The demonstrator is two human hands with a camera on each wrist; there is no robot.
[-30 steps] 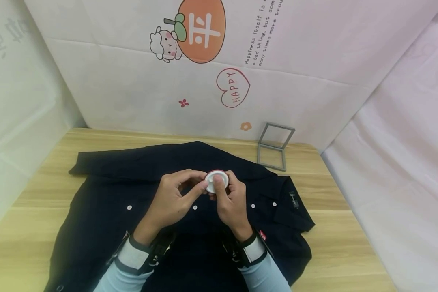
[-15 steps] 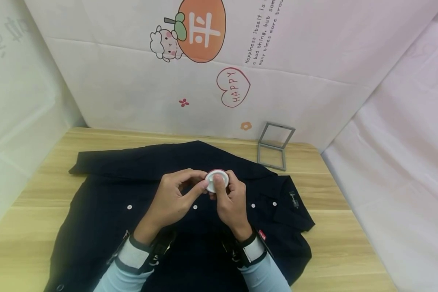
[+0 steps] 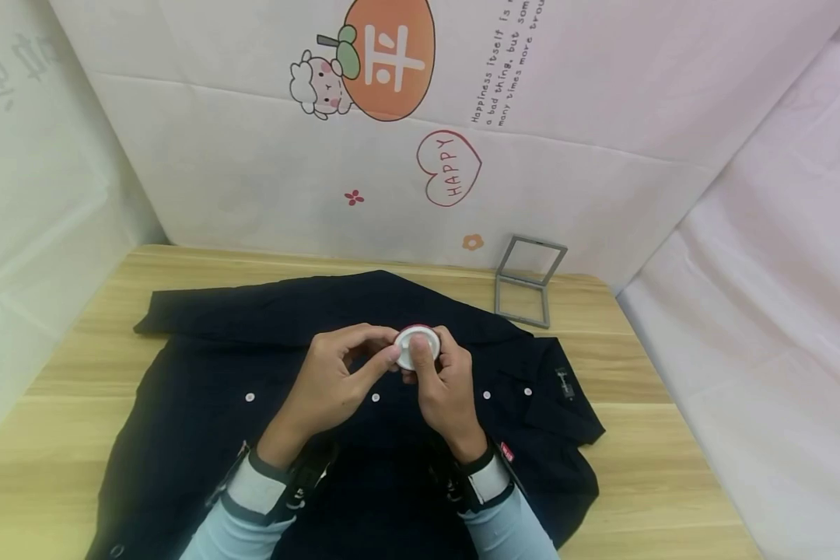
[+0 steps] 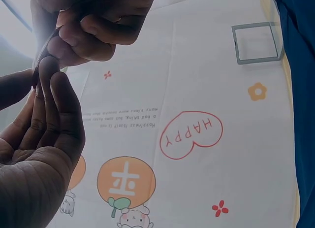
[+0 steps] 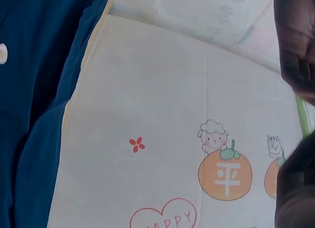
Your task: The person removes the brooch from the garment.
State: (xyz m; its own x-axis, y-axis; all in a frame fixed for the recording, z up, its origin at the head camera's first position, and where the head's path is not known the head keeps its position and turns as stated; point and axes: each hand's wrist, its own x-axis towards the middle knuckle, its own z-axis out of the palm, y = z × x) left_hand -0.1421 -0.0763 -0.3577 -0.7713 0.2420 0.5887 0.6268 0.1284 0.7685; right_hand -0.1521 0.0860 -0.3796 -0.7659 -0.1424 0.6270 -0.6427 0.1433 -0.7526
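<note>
A small round badge (image 3: 406, 340), white on its back with a red rim, is held up between both hands over a dark navy shirt (image 3: 203, 373). My right hand (image 3: 446, 389) grips it, thumb pressed on the white back and fingers curled behind. At its left edge the thumb and forefinger of my left hand (image 3: 327, 381) pinch the rim. From the left wrist view the badge (image 4: 44, 53) shows edge-on as a thin dark disc. The right wrist view has only dark parts of the hands at its right side. The badge's front is hidden.
The shirt, with several white buttons and a small red tag (image 3: 507, 452), covers most of the wooden table (image 3: 644, 467). A hinged grey frame (image 3: 522, 280) stands open at the back right. White printed cloth (image 3: 266, 171) hangs behind and on both sides.
</note>
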